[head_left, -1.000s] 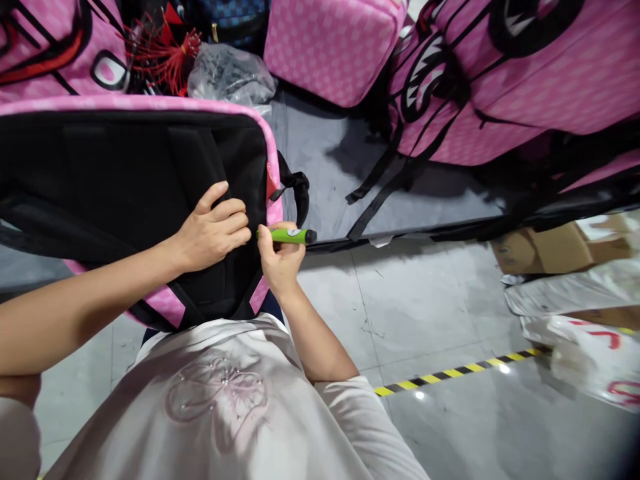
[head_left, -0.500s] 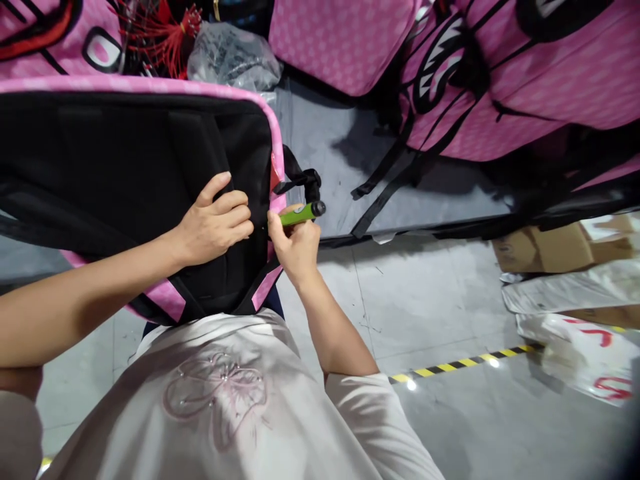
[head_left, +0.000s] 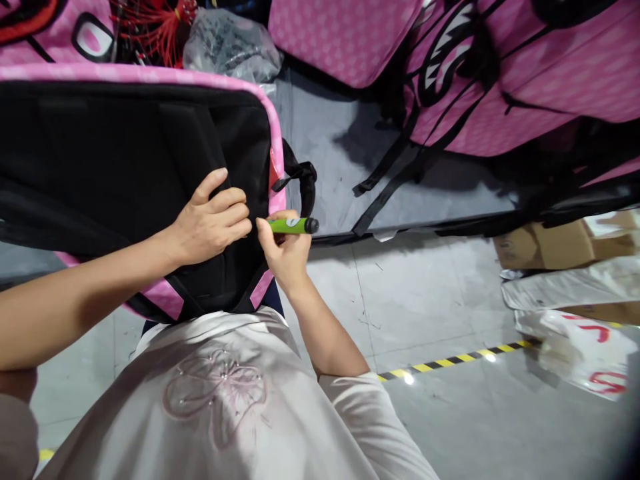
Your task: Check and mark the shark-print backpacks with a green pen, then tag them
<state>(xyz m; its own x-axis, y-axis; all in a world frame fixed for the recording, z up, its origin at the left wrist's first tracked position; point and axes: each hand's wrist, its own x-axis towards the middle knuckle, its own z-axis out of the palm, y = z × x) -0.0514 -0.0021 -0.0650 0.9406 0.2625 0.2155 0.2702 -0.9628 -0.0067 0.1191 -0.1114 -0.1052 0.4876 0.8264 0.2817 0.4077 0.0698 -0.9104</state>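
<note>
Right hand (head_left: 287, 253): grip closed on green pen (head_left: 295, 226), thumb and fingers pinching it. Black end points right, other end toward the left hand (head_left: 213, 220). Pen sits roughly level over the right end of the bag (head_left: 120, 140), by the pink trim. Can't tell if its tip touches the fabric; the fingers are in the way.

Left hand: palm down on the bag's black back panel, fingers curled, just beside the right hand. Can't tell if that grip has any fabric pinched.

Bag: lying back panel up, partly on the desk (head_left: 320, 160), near edge overhanging and up against the shirt (head_left: 225, 413). Black loop (head_left: 307, 190) sticks out at its right end, red tag (head_left: 273, 170) next to it on the trim.

Behind the bag: red cords (head_left: 165, 27) and a clear sack (head_left: 233, 47) with dark bits in it, probably small parts. More pink backpacks (head_left: 565, 80) along the desk, left and right.

Floor (head_left: 425, 287), right side: cartons (head_left: 555, 247), white sack (head_left: 590, 353) with red marks, yellow-black tape (head_left: 455, 360).
</note>
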